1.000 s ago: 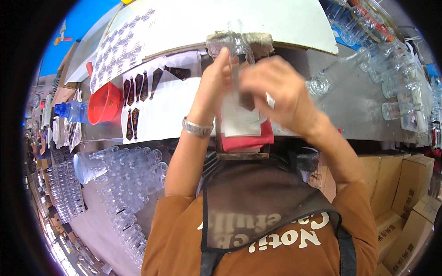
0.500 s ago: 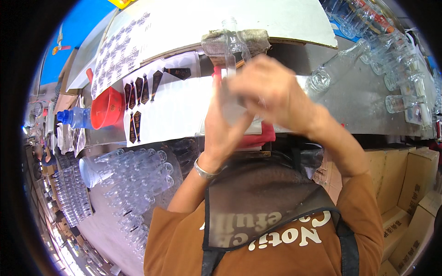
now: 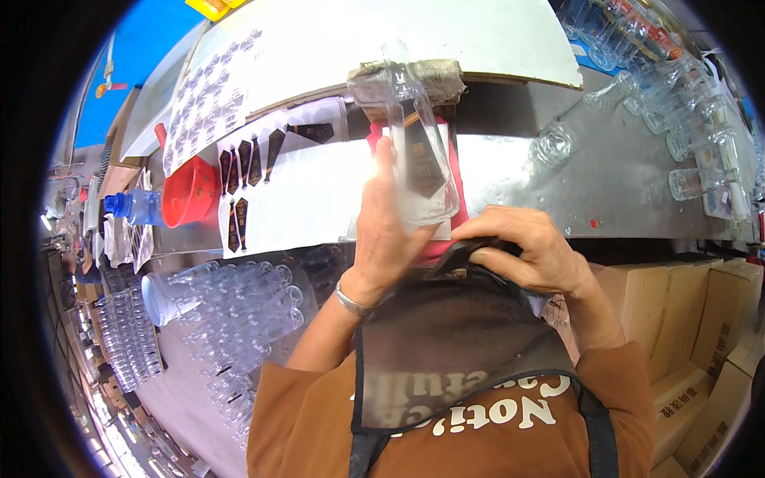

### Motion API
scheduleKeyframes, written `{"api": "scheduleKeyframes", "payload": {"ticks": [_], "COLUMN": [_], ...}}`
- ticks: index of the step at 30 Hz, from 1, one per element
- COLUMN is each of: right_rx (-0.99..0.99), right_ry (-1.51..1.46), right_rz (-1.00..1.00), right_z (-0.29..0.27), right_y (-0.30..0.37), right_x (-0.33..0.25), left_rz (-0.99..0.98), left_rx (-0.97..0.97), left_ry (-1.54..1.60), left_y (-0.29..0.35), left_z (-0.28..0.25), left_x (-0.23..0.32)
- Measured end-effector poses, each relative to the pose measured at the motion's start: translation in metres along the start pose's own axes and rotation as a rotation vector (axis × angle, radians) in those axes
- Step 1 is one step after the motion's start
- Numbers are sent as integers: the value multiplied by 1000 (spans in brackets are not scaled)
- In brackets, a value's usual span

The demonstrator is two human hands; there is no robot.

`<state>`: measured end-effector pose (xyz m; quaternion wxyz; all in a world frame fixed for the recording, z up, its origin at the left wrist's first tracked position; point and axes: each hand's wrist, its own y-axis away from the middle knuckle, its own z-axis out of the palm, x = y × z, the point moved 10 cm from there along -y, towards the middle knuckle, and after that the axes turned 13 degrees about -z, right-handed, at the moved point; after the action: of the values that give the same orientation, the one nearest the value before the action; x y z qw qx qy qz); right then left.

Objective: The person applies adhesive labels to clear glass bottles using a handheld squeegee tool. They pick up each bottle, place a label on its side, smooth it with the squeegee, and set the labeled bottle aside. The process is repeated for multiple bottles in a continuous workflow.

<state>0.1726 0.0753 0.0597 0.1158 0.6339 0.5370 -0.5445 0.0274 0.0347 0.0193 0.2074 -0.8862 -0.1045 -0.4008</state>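
A clear glass bottle (image 3: 440, 203) lies with its neck away from me, resting on a folded cloth (image 3: 442, 77). On its upper face is a dark tie-shaped decal (image 3: 425, 166) with orange marks. My left hand (image 3: 382, 231) is closed along the bottle's left side, the thumb by its base. Right of the base, my right hand (image 3: 526, 248) pinches a flat black piece (image 3: 462, 255) between thumb and fingers; its exact kind is unclear. Pink cloth (image 3: 457, 179) and something white lie beneath the bottle.
Left on the bench, a white sheet (image 3: 299, 199) bears several dark tie-shaped decals, beside a red bowl (image 3: 191, 191) and a blue-capped bottle (image 3: 135, 205). Another clear bottle (image 3: 554, 147) lies to the right, near many others. Cardboard boxes (image 3: 677, 311) stand low on the right.
My right hand has come down from over the bottle to the right of its base, near my apron. The decal on the bottle now shows fully. My left hand stays at the bottle.
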Motion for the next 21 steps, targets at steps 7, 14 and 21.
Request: {"api": "scheduleKeyframes", "payload": {"ticks": [7,14,21], "right_rx": [228,86,197], "right_ry": [-651,386,492], "right_rz": [614,336,365], "right_z": [20,9,-19], "right_y": [16,-13,6], "right_x": [115,34,50], "left_rz": [-244,55,51], "left_rx": [-336,-118,219], "left_ry": [733,88,-243], "left_y": [-1,18,-58], "left_z": [13,-1,-129], "left_x": [-12,-23,-105]}}
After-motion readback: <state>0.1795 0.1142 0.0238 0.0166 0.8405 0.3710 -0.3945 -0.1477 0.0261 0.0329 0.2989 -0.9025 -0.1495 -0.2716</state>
